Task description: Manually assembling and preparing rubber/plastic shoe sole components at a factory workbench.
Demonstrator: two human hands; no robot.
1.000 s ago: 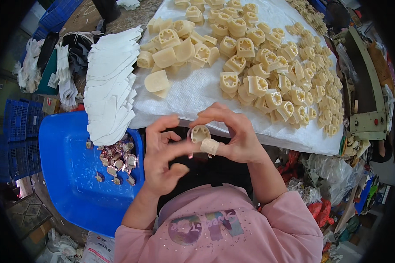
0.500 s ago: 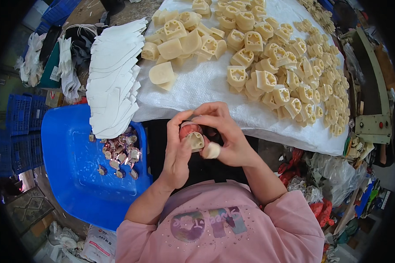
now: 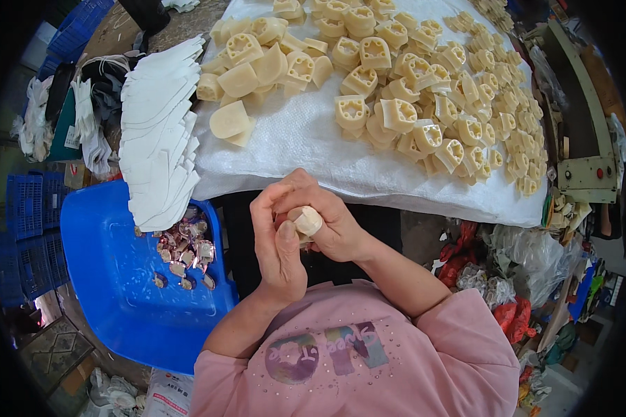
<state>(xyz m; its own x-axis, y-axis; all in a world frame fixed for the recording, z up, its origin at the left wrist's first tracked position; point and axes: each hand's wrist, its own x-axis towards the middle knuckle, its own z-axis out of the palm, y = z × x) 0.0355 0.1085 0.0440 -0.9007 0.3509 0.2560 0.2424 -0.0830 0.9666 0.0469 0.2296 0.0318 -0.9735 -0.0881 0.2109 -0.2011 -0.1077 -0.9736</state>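
Note:
My left hand [image 3: 277, 243] and my right hand [image 3: 334, 226] are clasped together in front of the pink shirt. Between them they close on a small cream moulded piece [image 3: 304, 240], of which only a sliver shows below the right thumb. That thumb has a white wrap [image 3: 307, 221] over its tip and presses inward. The red covering seen on the piece earlier is hidden by my fingers. Beyond the hands, many similar cream moulded pieces [image 3: 398, 115], rounded with hollow notched openings, lie heaped on a white woven sheet [image 3: 285, 149].
A fan of white flat strips [image 3: 158, 132] overhangs a blue plastic tub [image 3: 125, 292] on the left. Several shiny pinkish wrapped pieces [image 3: 186, 254] lie in the tub. At right stand a greenish metal frame [image 3: 588, 174] and clear plastic bags [image 3: 525, 250].
My fingers have closed over the piece, hiding its red covering. The right thumb has moved left across it. The whole view has shifted slightly.

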